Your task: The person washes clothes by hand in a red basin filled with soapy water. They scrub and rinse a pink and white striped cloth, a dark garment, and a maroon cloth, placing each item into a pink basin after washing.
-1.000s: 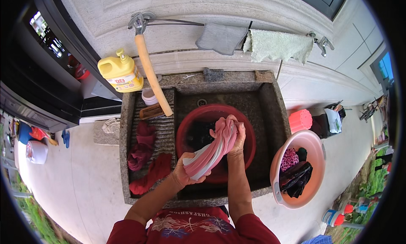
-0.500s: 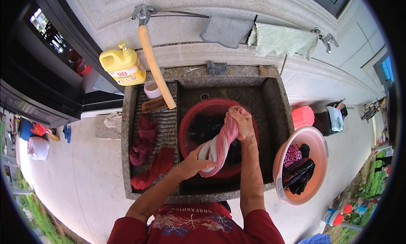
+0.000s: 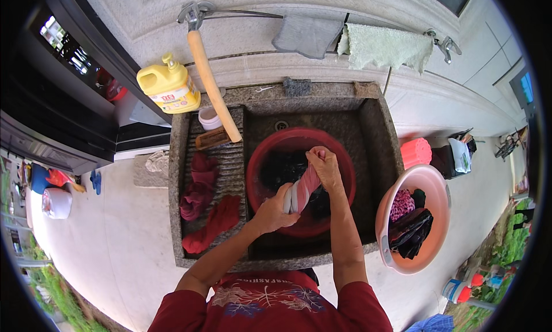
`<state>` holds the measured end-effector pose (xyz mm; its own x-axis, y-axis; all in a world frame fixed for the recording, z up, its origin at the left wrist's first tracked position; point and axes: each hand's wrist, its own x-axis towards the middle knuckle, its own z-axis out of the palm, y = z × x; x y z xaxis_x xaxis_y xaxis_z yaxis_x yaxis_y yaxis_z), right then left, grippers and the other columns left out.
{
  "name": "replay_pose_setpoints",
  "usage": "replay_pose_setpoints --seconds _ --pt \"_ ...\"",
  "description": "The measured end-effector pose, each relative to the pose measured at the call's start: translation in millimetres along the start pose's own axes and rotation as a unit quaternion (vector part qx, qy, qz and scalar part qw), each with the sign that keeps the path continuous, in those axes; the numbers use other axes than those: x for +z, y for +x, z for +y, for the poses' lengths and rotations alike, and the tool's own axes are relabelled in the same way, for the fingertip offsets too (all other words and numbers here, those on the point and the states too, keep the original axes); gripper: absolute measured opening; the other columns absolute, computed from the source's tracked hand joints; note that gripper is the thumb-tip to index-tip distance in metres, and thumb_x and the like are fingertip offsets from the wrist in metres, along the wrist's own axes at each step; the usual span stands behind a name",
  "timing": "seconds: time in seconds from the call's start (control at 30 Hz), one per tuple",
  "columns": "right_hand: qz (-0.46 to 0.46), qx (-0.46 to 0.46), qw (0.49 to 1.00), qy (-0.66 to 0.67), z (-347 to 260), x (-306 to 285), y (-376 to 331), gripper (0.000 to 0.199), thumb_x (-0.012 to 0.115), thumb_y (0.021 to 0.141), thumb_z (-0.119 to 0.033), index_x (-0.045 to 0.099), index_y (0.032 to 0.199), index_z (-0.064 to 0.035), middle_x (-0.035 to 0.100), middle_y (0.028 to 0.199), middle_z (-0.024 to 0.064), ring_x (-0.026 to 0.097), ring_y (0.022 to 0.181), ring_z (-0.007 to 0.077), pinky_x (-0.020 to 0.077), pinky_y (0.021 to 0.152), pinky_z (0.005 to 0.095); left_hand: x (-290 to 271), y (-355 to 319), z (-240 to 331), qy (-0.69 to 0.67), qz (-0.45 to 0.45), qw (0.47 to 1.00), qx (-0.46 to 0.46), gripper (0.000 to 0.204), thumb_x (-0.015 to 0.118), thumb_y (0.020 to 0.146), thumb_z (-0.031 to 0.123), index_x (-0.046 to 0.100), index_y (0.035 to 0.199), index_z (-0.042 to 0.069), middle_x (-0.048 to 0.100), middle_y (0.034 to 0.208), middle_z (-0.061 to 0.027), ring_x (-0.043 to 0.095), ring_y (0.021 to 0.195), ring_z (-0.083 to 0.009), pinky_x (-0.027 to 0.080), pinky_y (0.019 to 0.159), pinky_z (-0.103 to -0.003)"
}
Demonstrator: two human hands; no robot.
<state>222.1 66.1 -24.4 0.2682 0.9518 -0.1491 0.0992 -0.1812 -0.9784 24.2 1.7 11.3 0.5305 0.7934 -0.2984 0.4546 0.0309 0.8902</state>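
A twisted pink-and-white cloth [image 3: 303, 189] is stretched between my two hands above a red basin [image 3: 260, 141]. My left hand [image 3: 275, 210] wraps round its lower, white end. Higher up and to the right, my right hand [image 3: 325, 168] grips the pink end. Dark clothes [image 3: 283, 170] lie in the basin, partly covered by my hands and the cloth. The basin sits in a stone sink [image 3: 374, 154]. On the ribbed washboard at the sink's left lie a maroon garment [image 3: 198, 185] and a red one [image 3: 215, 225].
A scrub brush [image 3: 212, 138] and white cup [image 3: 209, 118] stand by the washboard, under a tan hose [image 3: 210, 79]. A yellow pump jug [image 3: 168, 85] is behind. To the right, a pink tub [image 3: 434, 240] holds clothes. Cloths [image 3: 385, 46] hang on the wall.
The cloth is twisted into a shorter, tighter bundle. My left hand has moved up and right along it, closer to my right hand. The view has shifted slightly.
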Motion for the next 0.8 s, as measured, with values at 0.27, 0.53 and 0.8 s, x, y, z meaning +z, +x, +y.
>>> replay_pose_setpoints --seconds 0.27,0.53,0.8 --pt "0.024 -0.116 0.980 0.157 -52 -12 -23 0.007 0.061 0.081 0.003 0.061 0.086 -0.0005 0.059 0.080 0.0001 0.054 0.072 0.0067 0.0445 0.067 0.0198 6 12 -54 -0.547 0.024 0.829 -0.113 0.051 0.064 0.087 0.028 0.046 0.127 0.003 0.055 0.119 -0.0132 0.057 0.107 -0.0260 0.047 0.092 -0.038" --pt "0.027 -0.152 0.955 0.254 -74 0 -44 0.005 0.058 0.084 0.001 0.058 0.088 -0.0014 0.059 0.084 0.0060 0.059 0.074 0.0142 0.0526 0.070 0.0309 9 9 -38 -0.714 0.023 0.692 -0.104 0.042 0.061 0.088 0.021 0.046 0.126 0.012 0.055 0.119 -0.0129 0.055 0.111 -0.0294 0.051 0.088 -0.045" --pt "0.025 0.035 0.934 0.355 -27 -16 -25 0.009 0.063 0.085 -0.011 0.059 0.088 -0.0024 0.060 0.073 0.0049 0.057 0.064 0.0134 0.0493 0.059 0.0283 -33 14 -4 -0.504 0.097 0.839 0.182 0.053 0.065 0.068 -0.013 0.046 0.111 0.011 0.052 0.113 -0.0075 0.052 0.106 -0.0191 0.042 0.096 -0.032"
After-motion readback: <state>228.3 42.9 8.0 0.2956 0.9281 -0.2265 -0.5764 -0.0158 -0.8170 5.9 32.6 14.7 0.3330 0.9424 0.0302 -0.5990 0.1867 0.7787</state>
